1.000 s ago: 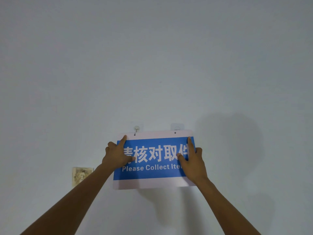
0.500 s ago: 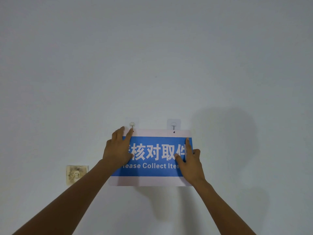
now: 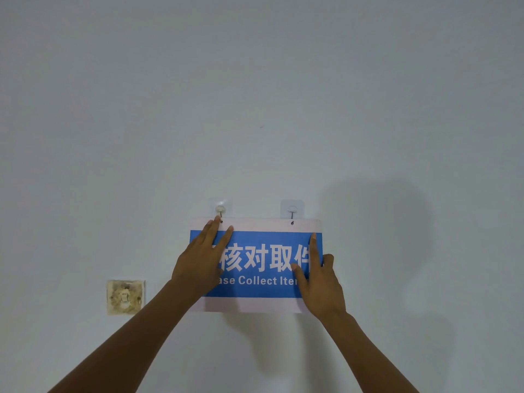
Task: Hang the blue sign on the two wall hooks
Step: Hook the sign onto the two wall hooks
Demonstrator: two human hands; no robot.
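The blue sign, white-bordered with white lettering, lies flat against the wall just under two adhesive hooks. The left hook sits right above the sign's left hole, and the right hook above the right hole. My left hand presses on the sign's left part, its fingertips at the top edge beside the left hole. My right hand holds the right edge, thumb on the face and index finger pointing up. Whether either hole sits on its hook I cannot tell.
A stained square wall plate is set into the pale wall to the lower left of the sign. My shadow falls on the wall to the right.
My left hand has slid up from the sign's left edge to its top left corner by the hole. The sign sits slightly lower against the hooks, and both hook pads show more.
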